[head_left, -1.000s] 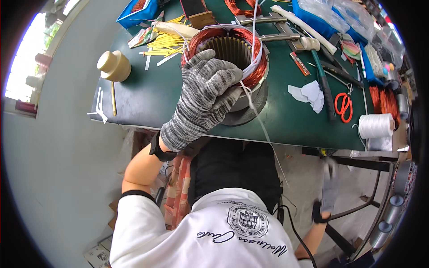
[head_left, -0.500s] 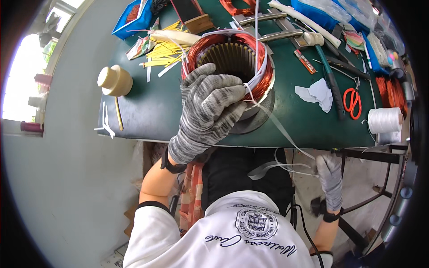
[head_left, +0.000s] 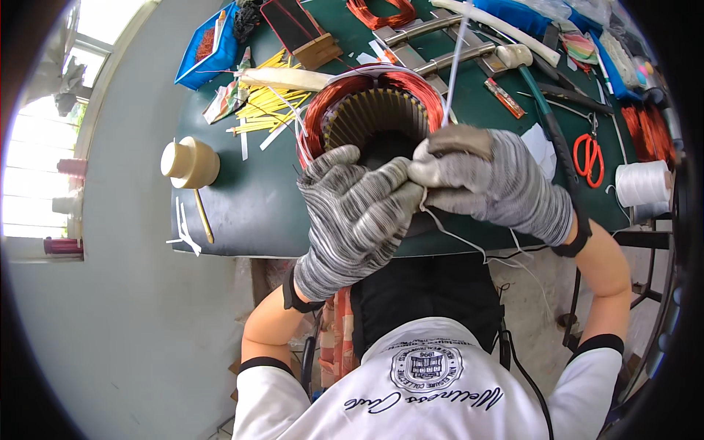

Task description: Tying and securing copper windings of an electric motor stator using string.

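Note:
A motor stator with red copper windings (head_left: 314,121) stands near the table's front edge, its slotted core facing up. My gloved left hand (head_left: 359,216) lies over the front left of its rim; its thumb and forefinger are closed at the white lacing cord (head_left: 456,235). My gloved right hand (head_left: 488,172) meets those fingertips at the front right of the rim, pinching the same cord. The cord's loose end hangs past the table edge. A white strand (head_left: 455,70) rises from the winding beside my right hand. The fingers hide the exact spot where the cord meets the winding.
Left are a cream stepped cylinder (head_left: 192,163), yellow strips (head_left: 271,106) and a blue bin (head_left: 209,48). Right lie a dark-green-handled mallet (head_left: 546,110), red-handled scissors (head_left: 589,158) and a white thread spool (head_left: 642,183). Metal bars (head_left: 455,59) lie behind the stator.
My right hand has come up from below the table's edge to the stator rim, beside my left hand. The cord, stretched out to the right before, now hangs slack. My left hand stays on the rim.

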Tool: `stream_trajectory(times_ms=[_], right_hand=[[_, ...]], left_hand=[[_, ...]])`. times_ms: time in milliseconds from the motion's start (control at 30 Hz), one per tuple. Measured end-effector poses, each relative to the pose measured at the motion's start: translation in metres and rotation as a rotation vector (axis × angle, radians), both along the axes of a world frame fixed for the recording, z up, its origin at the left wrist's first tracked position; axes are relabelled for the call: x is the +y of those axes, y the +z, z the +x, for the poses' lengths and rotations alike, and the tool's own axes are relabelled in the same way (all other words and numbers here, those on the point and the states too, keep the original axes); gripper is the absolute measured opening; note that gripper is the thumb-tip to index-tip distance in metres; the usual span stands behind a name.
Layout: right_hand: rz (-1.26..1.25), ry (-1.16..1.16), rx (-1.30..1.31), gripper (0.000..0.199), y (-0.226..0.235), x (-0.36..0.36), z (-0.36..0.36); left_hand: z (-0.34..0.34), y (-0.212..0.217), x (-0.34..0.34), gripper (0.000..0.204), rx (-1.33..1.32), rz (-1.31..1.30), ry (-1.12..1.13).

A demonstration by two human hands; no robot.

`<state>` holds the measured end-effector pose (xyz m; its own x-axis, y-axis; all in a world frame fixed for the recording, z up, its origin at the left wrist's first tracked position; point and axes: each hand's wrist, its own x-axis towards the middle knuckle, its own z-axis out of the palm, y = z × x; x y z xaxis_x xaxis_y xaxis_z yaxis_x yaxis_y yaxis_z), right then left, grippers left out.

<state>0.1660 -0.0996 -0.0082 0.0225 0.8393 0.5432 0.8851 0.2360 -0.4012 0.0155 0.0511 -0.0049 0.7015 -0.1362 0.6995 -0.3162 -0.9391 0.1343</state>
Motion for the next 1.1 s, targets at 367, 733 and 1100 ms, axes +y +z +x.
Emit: stream_trajectory(times_ms=[367,733,1100], right_hand=[[0.222,-0.658,0.079,0.037,-0.021,-0.021,-0.063],[0.145,-0.178,0.3,0.015,0.018,-0.033,-0.067],[-0.062,0.303,2.261,0.021,0.038,-0.024,-0.09]], left_hand=[[0.002,-0.006,0.0,0.022,-0.087,0.115,0.011],[0.003,-0.017,0.007,0.036,-0.229,0.21,-0.018],[-0.002,-0.014,0.023,0.029,-0.236,0.202,-0.068]])
